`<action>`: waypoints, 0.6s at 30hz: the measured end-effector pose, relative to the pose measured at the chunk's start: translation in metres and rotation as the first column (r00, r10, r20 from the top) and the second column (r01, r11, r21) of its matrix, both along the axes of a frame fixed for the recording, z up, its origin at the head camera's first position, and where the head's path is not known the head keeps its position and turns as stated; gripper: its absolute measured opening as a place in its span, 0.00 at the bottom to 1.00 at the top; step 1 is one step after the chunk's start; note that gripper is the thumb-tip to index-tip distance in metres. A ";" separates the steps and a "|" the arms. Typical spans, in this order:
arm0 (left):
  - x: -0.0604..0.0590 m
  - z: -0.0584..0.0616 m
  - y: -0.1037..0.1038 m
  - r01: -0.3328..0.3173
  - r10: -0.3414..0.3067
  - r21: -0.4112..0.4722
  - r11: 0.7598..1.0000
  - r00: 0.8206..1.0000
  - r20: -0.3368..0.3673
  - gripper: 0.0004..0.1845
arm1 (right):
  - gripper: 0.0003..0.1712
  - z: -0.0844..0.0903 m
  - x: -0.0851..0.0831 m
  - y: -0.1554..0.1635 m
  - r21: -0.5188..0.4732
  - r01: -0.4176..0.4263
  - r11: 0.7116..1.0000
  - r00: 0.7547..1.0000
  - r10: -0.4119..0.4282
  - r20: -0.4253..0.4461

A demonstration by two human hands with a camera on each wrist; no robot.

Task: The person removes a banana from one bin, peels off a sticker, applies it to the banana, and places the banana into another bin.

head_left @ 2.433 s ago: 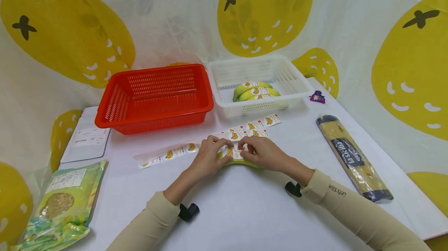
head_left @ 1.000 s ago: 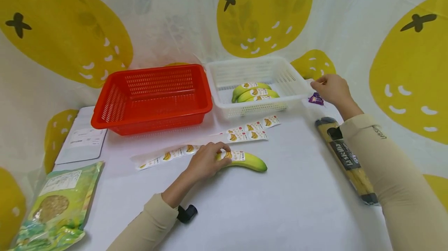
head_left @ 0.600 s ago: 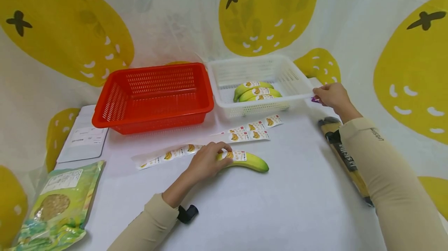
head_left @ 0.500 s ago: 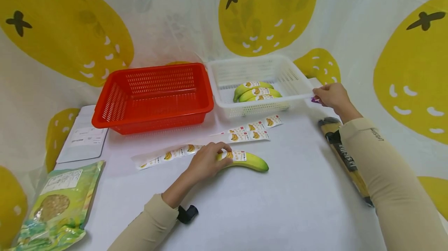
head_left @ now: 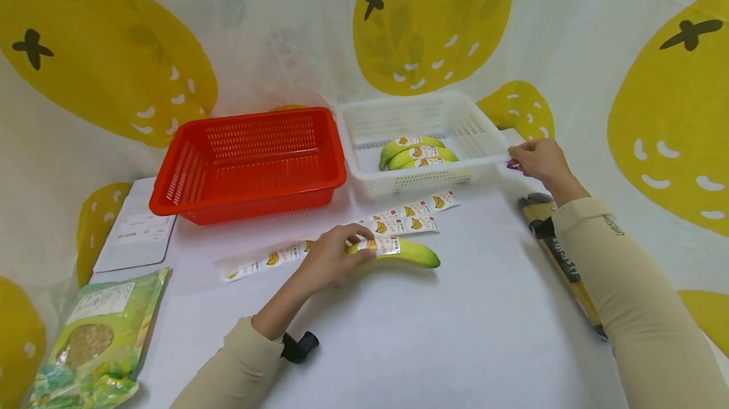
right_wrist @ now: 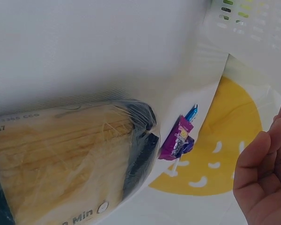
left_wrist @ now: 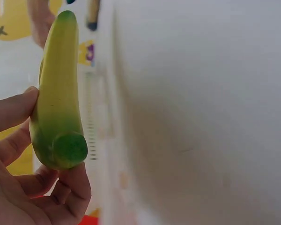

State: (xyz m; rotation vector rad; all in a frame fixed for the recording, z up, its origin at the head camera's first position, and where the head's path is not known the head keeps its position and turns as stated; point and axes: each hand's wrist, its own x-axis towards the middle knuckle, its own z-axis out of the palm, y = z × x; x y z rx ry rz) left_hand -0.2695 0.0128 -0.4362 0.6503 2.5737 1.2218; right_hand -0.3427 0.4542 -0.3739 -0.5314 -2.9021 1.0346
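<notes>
Fingers of the left hand [head_left: 330,258] curled round the stem end of a banana [head_left: 407,252] on the white table [head_left: 433,339] in the head view; the fruit bore a sticker and lay just in front of a sticker strip [head_left: 267,258]. More sticker sheets [head_left: 407,216] lay between the banana and a white basket [head_left: 484,124], which held three labelled bananas [head_left: 416,151]. Beside it on the left stood a red basket [head_left: 250,159]. The right hand [head_left: 538,161] was at the near right corner of the white basket, fingers bent close to a small purple wrapper [head_left: 512,166]; whether it pinched the wrapper or the basket's rim could not be told from there. A pasta packet [head_left: 555,251] lay partly under that forearm. At the table's left edge were a green pouch [head_left: 85,339] and a white pouch [head_left: 137,232].

From the left wrist, the banana [left_wrist: 58,93] showed end on, green at both tips, with the fingers [left_wrist: 18,110] wrapped about its near end and the thumb beneath. It looked lifted off or barely resting on the table [left_wrist: 201,112].

From the right wrist, the purple wrapper [right_wrist: 179,139] lay on the cloth next to the dark end of the pasta packet [right_wrist: 61,159], apart from the hand [right_wrist: 267,173]. Only bent fingers showed at the frame's edge, with nothing visible between them, so its grip could not be told.
</notes>
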 end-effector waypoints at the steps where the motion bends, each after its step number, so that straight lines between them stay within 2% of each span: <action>1: -0.003 0.008 0.001 0.005 -0.005 0.021 1.000 1.000 -0.003 0.14 | 0.32 0.000 0.000 0.001 0.005 -0.002 1.000 1.000 0.002 -0.003; 6: -0.029 0.060 0.011 0.025 -0.025 0.092 0.995 1.000 -0.003 0.17 | 0.30 -0.002 -0.002 0.004 0.029 -0.014 0.999 1.000 0.015 -0.016; 9: -0.053 0.090 0.025 0.017 -0.015 0.094 0.995 0.999 -0.030 0.17 | 0.29 -0.003 -0.004 0.005 0.029 -0.026 0.999 0.999 0.027 -0.031; 11: -0.071 0.104 0.037 0.009 -0.006 0.084 0.996 0.999 -0.036 0.18 | 0.28 -0.003 -0.004 0.007 0.026 -0.037 0.999 0.999 0.038 -0.033; 14: -0.097 0.115 0.060 -0.007 0.008 0.051 0.999 1.000 -0.026 0.18 | 0.27 -0.005 -0.003 0.010 0.026 -0.043 0.999 0.999 0.044 -0.030; 16: -0.114 0.117 0.077 -0.016 0.016 0.014 1.000 1.000 -0.011 0.19 | 0.27 -0.006 -0.003 0.012 0.039 -0.051 0.998 0.998 0.053 -0.028; 18: -0.130 0.117 0.094 -0.021 0.020 -0.036 0.999 0.999 -0.025 0.18 | 0.27 -0.006 -0.003 0.013 0.059 -0.061 0.996 0.997 0.063 -0.042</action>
